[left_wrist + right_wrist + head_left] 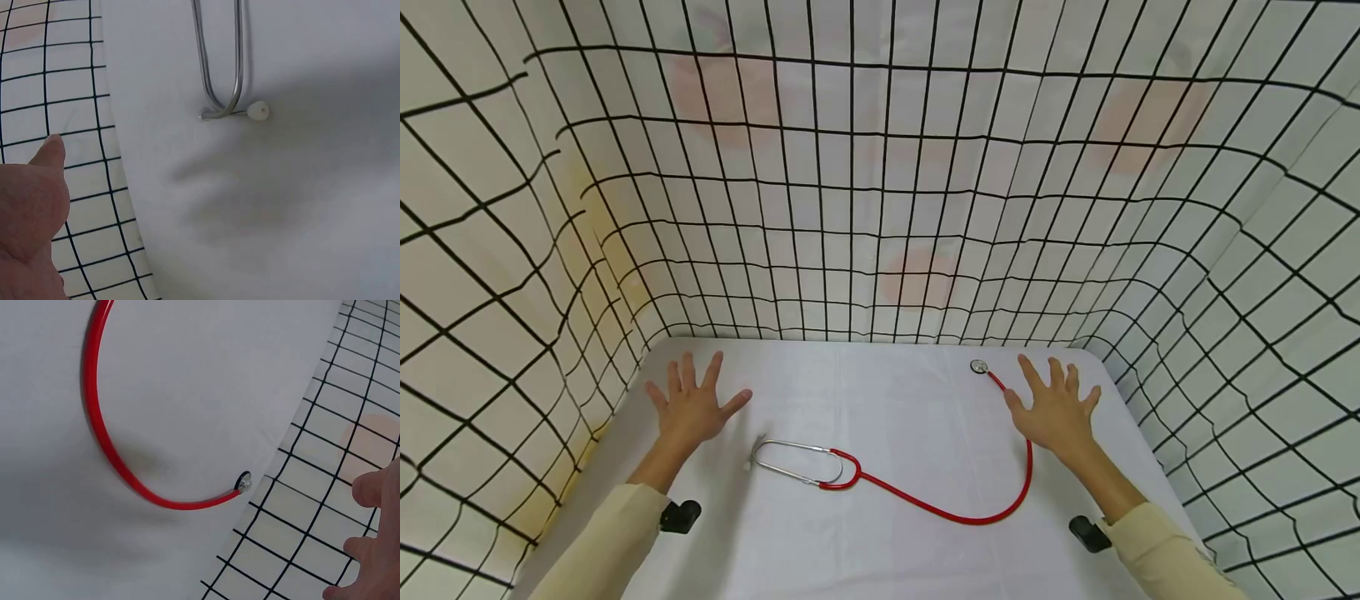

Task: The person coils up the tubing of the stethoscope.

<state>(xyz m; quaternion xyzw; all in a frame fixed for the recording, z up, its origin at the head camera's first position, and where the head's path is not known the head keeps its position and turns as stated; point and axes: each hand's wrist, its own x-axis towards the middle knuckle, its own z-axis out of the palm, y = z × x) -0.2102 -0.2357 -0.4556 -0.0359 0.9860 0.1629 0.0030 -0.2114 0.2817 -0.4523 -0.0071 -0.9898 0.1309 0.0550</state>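
Note:
A stethoscope (pixel 917 500) with red tubing lies on the white table. Its silver ear tubes (pixel 793 464) point left, and the round chest piece (pixel 979 367) is near the back edge. In the left wrist view, a pale ear tip (pixel 258 110) shows at the end of the metal. My left hand (pixel 692 410) hovers with spread fingers, left of the ear tubes and holding nothing. Over the tubing near the chest piece, my right hand (pixel 1056 414) is spread too and hides part of the red tube (pixel 100 419). It also holds nothing.
Black grid netting (pixel 872 192) rises behind the table and along both sides, over pale cloth with faint blotches. A white sheet (pixel 880 400) covers the tabletop. Small black devices (pixel 680 517) sit at both wrists, beside cream sleeves.

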